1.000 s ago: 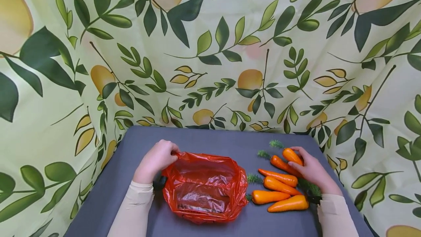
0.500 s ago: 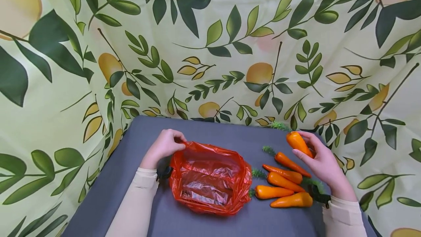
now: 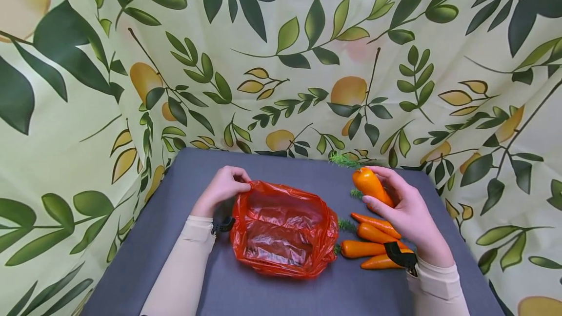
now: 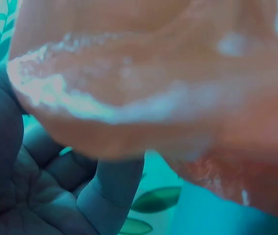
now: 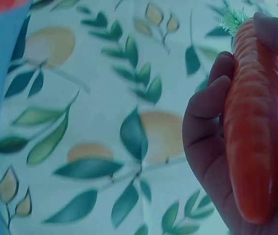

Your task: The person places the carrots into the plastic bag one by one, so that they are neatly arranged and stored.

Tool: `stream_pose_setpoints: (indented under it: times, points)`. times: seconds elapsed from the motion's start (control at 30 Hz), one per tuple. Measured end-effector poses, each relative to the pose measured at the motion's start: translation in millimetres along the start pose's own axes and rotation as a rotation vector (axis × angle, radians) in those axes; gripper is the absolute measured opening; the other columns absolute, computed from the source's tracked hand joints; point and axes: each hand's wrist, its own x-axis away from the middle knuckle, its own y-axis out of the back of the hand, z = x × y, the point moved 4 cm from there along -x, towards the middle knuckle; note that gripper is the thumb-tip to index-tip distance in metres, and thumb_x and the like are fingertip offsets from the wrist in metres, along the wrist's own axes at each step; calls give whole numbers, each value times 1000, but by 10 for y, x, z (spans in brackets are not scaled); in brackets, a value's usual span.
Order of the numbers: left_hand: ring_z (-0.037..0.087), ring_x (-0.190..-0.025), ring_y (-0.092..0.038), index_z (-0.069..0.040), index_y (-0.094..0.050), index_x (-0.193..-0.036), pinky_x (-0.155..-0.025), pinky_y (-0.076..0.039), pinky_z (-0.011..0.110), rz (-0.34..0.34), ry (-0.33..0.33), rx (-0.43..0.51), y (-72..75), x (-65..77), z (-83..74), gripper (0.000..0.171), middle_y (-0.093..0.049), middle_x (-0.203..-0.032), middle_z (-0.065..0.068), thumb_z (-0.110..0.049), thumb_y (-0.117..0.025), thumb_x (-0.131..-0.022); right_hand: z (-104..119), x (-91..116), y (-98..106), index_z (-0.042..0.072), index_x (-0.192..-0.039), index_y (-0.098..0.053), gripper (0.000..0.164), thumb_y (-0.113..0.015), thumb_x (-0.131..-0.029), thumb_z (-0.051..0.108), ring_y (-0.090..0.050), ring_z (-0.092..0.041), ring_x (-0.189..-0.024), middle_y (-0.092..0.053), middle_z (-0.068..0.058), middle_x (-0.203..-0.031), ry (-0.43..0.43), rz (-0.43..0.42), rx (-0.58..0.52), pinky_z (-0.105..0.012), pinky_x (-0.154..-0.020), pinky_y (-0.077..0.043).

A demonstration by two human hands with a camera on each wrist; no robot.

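Observation:
A red plastic bag [image 3: 281, 230] sits with its mouth spread wide on the table. At its far left corner my left hand [image 3: 222, 188] pinches the rim between thumb and fingers; the left wrist view shows the bag's film [image 4: 119, 88] close up across that hand [image 4: 55, 186]. To the right of the bag, my right hand [image 3: 406, 204] grips an orange carrot [image 3: 371, 187] with a green leafy top, held above the table. In the right wrist view the carrot [image 5: 256, 127] lies along the palm, with fingers curled round it.
Several more carrots lie right of the bag, among them a fat carrot [image 3: 362, 248] close to its edge and a thinner carrot [image 3: 375, 225] behind. The grey table [image 3: 263, 296] meets a leaf-and-fruit patterned cloth [image 3: 307, 82] at the back and sides.
My right hand has picked up the farthest carrot and lifted it, then carried it left toward the bag. My left hand stays on the bag's rim.

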Motion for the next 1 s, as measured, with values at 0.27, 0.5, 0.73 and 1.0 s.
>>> stream_pose_setpoints:
  times: [0.27,0.5,0.73,1.0]
  points:
    - [18,-67,-62,-5,-82,-89,-60,-59,31,-26,35,35,-40,6,-73,5,-76,-81,6,-10,-82,-90,221,-173,-345,29,-155,-61,69,-86,-96,3,-75,-15,-103,-75,5,-131,51,93,-88,-26,-83,-64]
    - [18,-67,-62,-5,-82,-90,-63,-61,37,-28,44,39,-48,16,-87,6,-76,-82,6,-11,-82,-90,389,-294,-678,33,-155,-60,68,-88,-97,11,-76,-17,-110,-74,8,-137,96,147,-137,-30,-89,-66]
    - [19,-67,-62,-6,-81,-90,-67,-64,44,-12,54,42,-20,34,-59,5,-76,-82,6,-10,-81,-91,451,-367,-1205,36,-153,-60,61,-87,-99,25,-74,-16,-105,-75,9,-135,80,221,-155,-32,-86,-65]
    - [18,-67,-59,-6,-79,-92,-64,-59,38,37,45,32,36,20,-119,4,-71,-80,4,-10,-79,-93,309,-412,-1644,36,-152,-61,60,-87,-100,21,-71,-14,-102,-75,10,-132,50,316,-126,-32,-87,-63]
